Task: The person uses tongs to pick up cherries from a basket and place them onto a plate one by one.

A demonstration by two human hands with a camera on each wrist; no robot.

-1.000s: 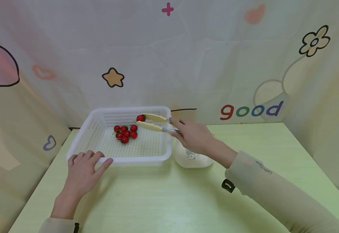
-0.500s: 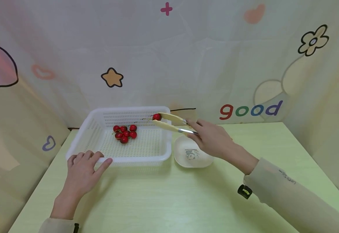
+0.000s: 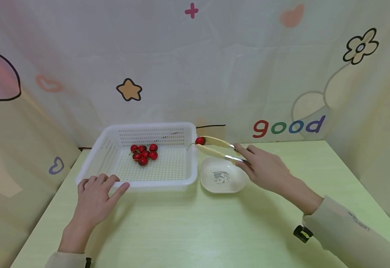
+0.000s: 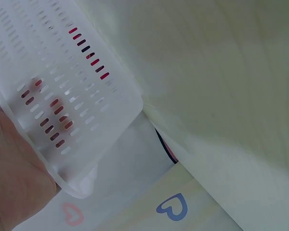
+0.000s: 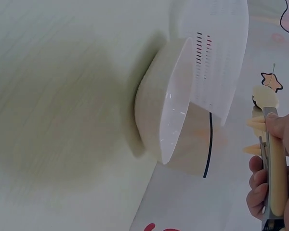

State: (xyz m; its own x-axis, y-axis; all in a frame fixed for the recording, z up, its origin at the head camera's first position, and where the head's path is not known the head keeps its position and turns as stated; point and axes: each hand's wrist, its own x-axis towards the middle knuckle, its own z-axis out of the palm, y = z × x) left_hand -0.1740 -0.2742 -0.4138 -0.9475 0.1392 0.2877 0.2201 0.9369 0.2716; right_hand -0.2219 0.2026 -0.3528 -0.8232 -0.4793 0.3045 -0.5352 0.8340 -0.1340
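My left hand (image 3: 96, 197) holds the near left rim of a white plastic basket (image 3: 173, 167), its fingers hooked over the edge. Through the slots, the left wrist view shows those fingers on the inner side. Several red cherries (image 3: 143, 153) lie grouped on the basket floor. With my right hand (image 3: 270, 167) I grip cream-tipped metal tongs (image 3: 218, 141). A single cherry (image 3: 200, 140) with a long stem sits at their tips, level with the basket's right rim and above the table. Below the tongs stands a small white bowl (image 5: 151, 101), with a panda print inside.
Basket and bowl stand side by side on a pale green table (image 3: 181, 230). Behind them hangs a patterned curtain (image 3: 181, 74), close to the table's back edge. A dark band (image 3: 303, 233) hangs at my right cuff.
My right hand has moved right with the tongs, carrying the cherry from inside the basket out past its right rim. More of the bowl shows. My left hand stays on the rim.
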